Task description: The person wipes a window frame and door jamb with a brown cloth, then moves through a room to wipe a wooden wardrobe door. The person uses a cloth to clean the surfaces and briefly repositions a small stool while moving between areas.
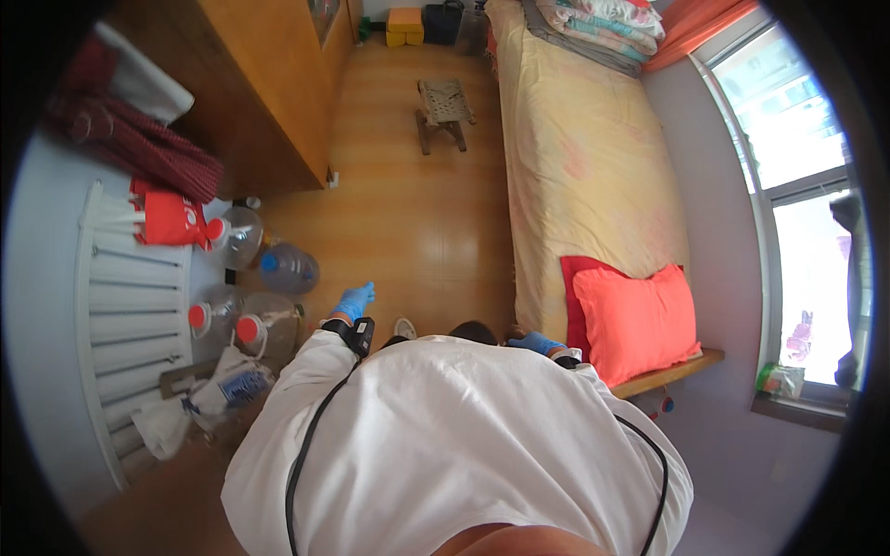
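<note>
My left hand (pixel 354 300), in a blue glove, hangs over the wooden floor (pixel 417 229), to the right of a clear plastic jug with a blue cap (pixel 290 268). No object shows in it, but how far its fingers are bent is unclear. Beside the near end of the bed (pixel 591 160) is my right hand (pixel 534 342), also blue-gloved. Its fingertips are partly hidden near a small dark brown thing, and any hold on it cannot be made out. A coral pillow (pixel 636 323) lies over a red one (pixel 574 278) at that bed end.
Large clear jugs with red caps (pixel 198 316) and plastic bags (pixel 222 389) crowd the white radiator (pixel 139 292) at left. A wooden cabinet (pixel 278 76) stands at upper left. Ahead on the floor is a low folding stool (pixel 445 104). Folded quilts (pixel 598 28) lie at the bed's far end.
</note>
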Motion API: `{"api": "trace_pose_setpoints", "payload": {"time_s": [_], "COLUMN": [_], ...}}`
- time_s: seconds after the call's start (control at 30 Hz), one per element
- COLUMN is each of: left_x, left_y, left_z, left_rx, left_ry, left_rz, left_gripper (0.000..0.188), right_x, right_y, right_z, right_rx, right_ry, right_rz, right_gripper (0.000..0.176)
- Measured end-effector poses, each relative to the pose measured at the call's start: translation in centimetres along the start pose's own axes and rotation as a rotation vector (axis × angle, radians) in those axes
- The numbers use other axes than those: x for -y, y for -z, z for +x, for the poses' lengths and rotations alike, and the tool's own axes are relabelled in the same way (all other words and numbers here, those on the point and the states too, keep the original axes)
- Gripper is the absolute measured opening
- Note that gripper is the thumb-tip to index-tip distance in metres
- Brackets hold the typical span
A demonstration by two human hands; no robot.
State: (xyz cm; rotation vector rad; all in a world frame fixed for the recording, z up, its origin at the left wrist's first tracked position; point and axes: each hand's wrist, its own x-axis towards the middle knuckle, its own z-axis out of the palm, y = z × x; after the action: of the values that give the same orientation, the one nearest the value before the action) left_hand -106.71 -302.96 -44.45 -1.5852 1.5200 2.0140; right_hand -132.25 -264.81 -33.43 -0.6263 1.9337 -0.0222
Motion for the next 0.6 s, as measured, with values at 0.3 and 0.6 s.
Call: {"api": "trace_pose_setpoints", "payload": {"time_s": [0.3, 0.6], "left_x": [-10.7, -26.4], "left_y": [4.0, 4.2], "left_z": [10.2, 15.4], "left_rx": [0.019, 0.104], "left_ry": [0.090, 0.046], "left_rz": [0.157, 0.412], "left_gripper": [0.058, 0.053], "right_x": [6.5, 14.1], "right_y": [17.8, 39.0], "right_z": [16.1, 28.7], "right_rx": [0.047, 0.135], "right_ry": [0.068, 0.161], "right_rz": [0.037, -0.086], "right_gripper": [0.047, 0.047]}}
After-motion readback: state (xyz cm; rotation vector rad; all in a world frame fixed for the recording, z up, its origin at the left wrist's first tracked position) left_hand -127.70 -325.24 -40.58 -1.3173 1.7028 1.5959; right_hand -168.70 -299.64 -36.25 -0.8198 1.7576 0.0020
